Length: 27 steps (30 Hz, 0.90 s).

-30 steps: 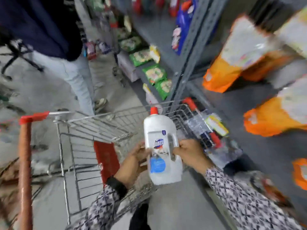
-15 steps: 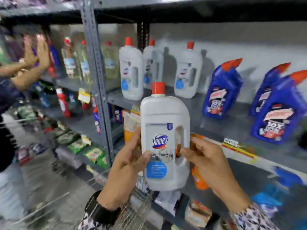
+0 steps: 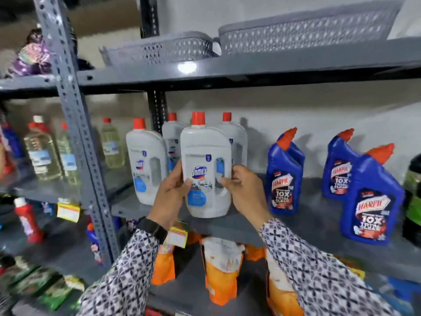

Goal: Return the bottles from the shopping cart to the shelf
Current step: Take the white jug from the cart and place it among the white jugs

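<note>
I hold a white Domex bottle (image 3: 206, 160) with a red cap upright in both hands, its base at the front edge of the grey middle shelf (image 3: 303, 218). My left hand (image 3: 169, 195) grips its left side and my right hand (image 3: 245, 190) grips its right side by the handle. Three more white Domex bottles (image 3: 145, 165) stand on the same shelf just behind and to the left. The shopping cart is out of view.
Blue Harpic bottles (image 3: 284, 176) stand to the right on the same shelf. A grey upright post (image 3: 75, 124) rises at the left, with clear bottles (image 3: 43, 151) beyond it. Grey baskets (image 3: 303, 35) sit on the top shelf. Orange pouches (image 3: 221, 270) fill the shelf below.
The bottle has risen from above the cart up to the middle shelf and moved in toward the other Domex bottles. My view has swung from the cart to the shelf.
</note>
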Available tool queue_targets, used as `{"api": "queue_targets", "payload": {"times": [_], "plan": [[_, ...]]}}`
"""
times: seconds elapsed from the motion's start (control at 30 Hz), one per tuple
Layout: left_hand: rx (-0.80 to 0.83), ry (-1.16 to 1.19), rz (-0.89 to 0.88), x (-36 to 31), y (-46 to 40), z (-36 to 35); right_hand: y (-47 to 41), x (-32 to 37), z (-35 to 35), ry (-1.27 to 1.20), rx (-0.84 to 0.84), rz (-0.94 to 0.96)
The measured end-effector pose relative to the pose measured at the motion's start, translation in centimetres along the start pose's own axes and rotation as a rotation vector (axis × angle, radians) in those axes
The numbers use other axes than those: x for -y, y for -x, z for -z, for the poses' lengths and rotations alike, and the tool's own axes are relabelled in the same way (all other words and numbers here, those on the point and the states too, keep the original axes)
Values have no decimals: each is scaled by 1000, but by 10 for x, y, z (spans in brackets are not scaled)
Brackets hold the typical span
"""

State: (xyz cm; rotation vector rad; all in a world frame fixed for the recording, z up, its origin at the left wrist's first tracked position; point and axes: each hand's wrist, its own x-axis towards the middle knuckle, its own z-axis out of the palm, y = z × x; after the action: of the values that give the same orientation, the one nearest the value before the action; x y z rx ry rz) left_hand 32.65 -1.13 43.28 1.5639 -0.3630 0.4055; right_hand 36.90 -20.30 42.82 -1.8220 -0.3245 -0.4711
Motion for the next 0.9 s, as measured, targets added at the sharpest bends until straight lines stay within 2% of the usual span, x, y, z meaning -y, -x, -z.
{"api": "queue_targets", "payload": {"times": [0.1,0.2,0.37,0.63,0.9], "plan": [[45,-8,34,19,-15,13,-6,-13,-14,59,-17,-18],[89,-24,17,30,-16,21,1,-22,-15,6,-6,15],[205,-216,104,56,-12,44,14,-42,-14,39,222,-81],[304,-407,108,62,-35,32,5,-52,-16,184,121,-126],[324,-376,133,66,-32,29,16,-56,-13,216,76,-132]]}}
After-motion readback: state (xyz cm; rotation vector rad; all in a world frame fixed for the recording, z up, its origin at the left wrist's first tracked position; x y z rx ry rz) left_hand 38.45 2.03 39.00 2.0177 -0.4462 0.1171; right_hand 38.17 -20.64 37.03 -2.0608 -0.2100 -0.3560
